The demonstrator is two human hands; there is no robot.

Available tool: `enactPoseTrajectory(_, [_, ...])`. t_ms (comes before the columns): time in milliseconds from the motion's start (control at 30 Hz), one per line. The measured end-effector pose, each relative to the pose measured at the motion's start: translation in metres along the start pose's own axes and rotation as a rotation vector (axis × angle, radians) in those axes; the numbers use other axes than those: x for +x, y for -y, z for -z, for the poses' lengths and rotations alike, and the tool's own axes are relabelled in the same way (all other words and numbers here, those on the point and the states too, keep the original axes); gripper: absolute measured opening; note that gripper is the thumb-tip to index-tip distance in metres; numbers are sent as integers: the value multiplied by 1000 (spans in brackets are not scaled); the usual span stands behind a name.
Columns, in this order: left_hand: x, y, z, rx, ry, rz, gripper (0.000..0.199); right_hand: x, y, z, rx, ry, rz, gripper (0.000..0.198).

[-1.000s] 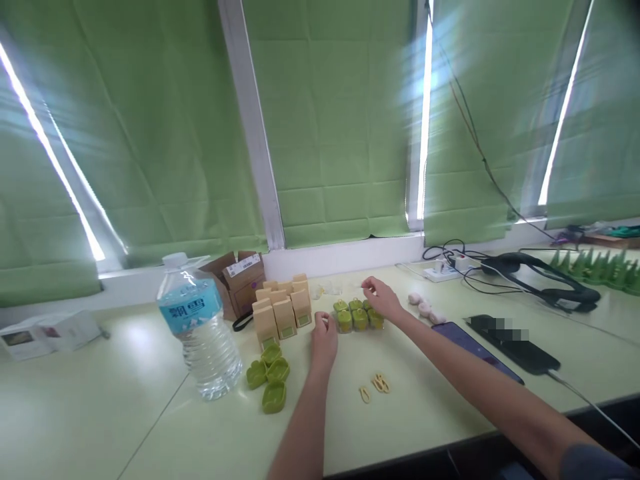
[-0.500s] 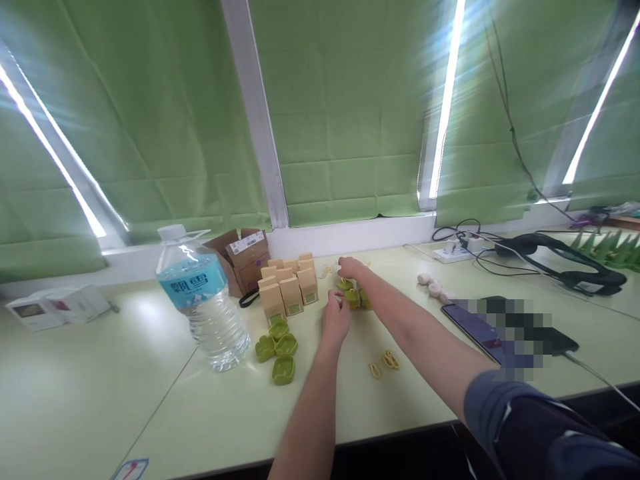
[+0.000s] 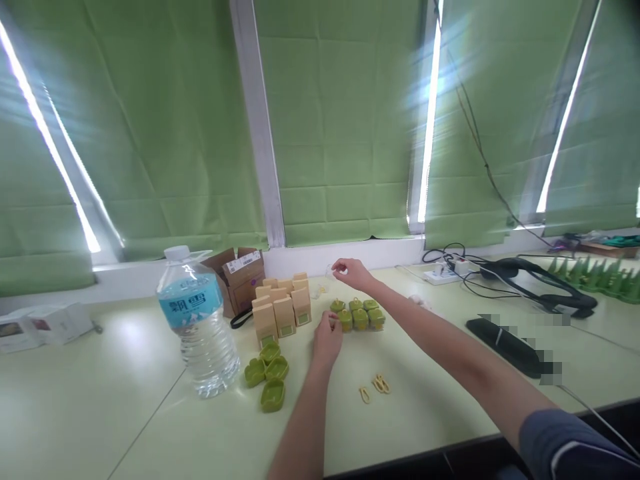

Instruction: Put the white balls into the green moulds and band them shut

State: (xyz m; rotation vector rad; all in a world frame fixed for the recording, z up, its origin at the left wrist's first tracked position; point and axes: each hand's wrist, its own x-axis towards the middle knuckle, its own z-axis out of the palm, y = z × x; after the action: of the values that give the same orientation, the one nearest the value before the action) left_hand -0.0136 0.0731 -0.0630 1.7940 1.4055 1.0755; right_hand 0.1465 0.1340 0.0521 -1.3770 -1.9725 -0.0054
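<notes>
My right hand (image 3: 353, 275) is raised behind a cluster of small green-lidded containers (image 3: 360, 320), its fingertips pinching a small clear plastic piece (image 3: 329, 271). Beside the cluster's left front corner rests my left hand (image 3: 328, 339), fingers curled in close to the nearest container; what lies between the fingertips is hidden. The containers stand in two rows, with loops on some of the lids. More clear pieces (image 3: 316, 291) lie on the table behind my left hand. Several pale yellow rings (image 3: 381, 384) lie in front of the cluster.
Small tan boxes (image 3: 284, 317) stand left of my hands, with green shaped cups (image 3: 273, 395) before them. A large water bottle (image 3: 205, 333) and an open cardboard box (image 3: 243, 280) are farther left. To the right are a black device (image 3: 505, 347), a headset (image 3: 545, 293) and cables.
My right hand has lifted away from the containers and now holds a clear piece. The view has shifted, and the containers show more fully. My left hand stays beside them.
</notes>
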Motion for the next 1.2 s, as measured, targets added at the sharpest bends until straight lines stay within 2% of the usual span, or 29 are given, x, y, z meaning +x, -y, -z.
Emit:
enactPoseTrajectory(67, [1,1,0,-16,9,-16,11,-34,10,16,142,-112,77,20])
enactPoseTrajectory(133, [3,3,-1,-34,-4,-32,12,-76,16,23,182,-187,115,19])
enactPoseTrajectory(233, [5,5,-2,-90,-21,-60,12,-136,9,13,213,-222,135,15])
enactPoseTrajectory(333, [2,1,-2,-189,26,-95,22,-166,-5,-5,295,-230,40,11])
enactPoseTrajectory(433, [-9,-11,-1,-207,121,-176,34,-171,-10,-10,317,-230,-18,14])
enactPoseTrajectory(633, [-31,-31,-1,-82,280,-319,51,-168,-6,0,384,-74,-29,15])
enactPoseTrajectory(733, [-34,-32,-1,-7,339,-327,47,-170,-4,0,401,-36,-43,13])
enactPoseTrajectory(867, [-29,-28,-3,69,344,-344,31,-169,-6,-3,402,-12,-38,13])
enactPoseTrajectory(1100, [-25,-26,-4,97,321,-347,28,-169,-11,5,399,-29,-51,14])
enactPoseTrajectory(1200, [-28,-27,-2,70,292,-351,30,-173,-12,10,470,85,-44,20])
